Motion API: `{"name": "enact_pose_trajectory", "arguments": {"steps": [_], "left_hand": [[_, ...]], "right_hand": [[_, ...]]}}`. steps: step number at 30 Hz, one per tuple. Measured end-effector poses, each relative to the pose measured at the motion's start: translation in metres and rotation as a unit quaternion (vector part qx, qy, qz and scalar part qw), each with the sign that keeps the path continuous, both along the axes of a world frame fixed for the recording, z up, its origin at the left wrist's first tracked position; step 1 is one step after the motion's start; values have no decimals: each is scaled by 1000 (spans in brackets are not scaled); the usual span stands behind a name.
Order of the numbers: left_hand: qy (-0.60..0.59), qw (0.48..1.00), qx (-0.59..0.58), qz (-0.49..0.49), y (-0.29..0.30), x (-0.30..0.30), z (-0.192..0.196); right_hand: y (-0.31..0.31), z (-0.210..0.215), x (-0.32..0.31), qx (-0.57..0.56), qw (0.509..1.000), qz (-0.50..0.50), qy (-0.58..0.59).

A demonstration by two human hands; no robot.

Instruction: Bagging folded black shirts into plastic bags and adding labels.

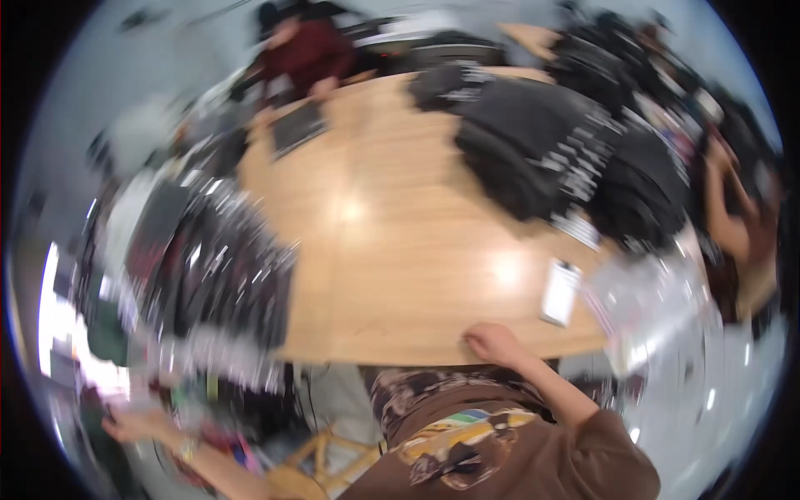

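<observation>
My right hand [493, 343] rests at the near edge of the wooden table [392, 283], its fingers curled in and nothing showing in them. A white phone-like slab [561, 293] lies on the table just to its right. My left hand [133, 425] is stretched out low to the left, off the table, below a pile of dark garments in shiny clear plastic bags [217, 267]. Motion smears its fingers, so whether it holds anything does not show.
Stacked black garments with white lettering [542, 142] cover the table's far right. Clear plastic bags [650, 308] hang over the right edge. Across the table, a person in dark red [304, 54] handles a dark flat packet [297, 129]. Another person's arm [729, 208] shows far right. A wooden stool [325, 458] stands below left.
</observation>
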State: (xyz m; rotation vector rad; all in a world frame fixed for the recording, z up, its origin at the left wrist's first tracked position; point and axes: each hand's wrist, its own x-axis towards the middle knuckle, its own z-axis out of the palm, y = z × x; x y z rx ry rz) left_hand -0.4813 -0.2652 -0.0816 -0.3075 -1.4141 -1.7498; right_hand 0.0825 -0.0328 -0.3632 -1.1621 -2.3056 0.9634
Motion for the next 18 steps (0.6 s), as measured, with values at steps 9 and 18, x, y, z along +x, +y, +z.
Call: {"name": "enact_pose_trajectory", "arguments": {"steps": [9, 18], "left_hand": [[156, 866, -224, -419, 335, 211, -40], [264, 471, -676, -502, 368, 464, -246]], "right_hand": [[-37, 48, 84, 44, 957, -262, 116], [-74, 74, 277, 282, 620, -730, 58]]}}
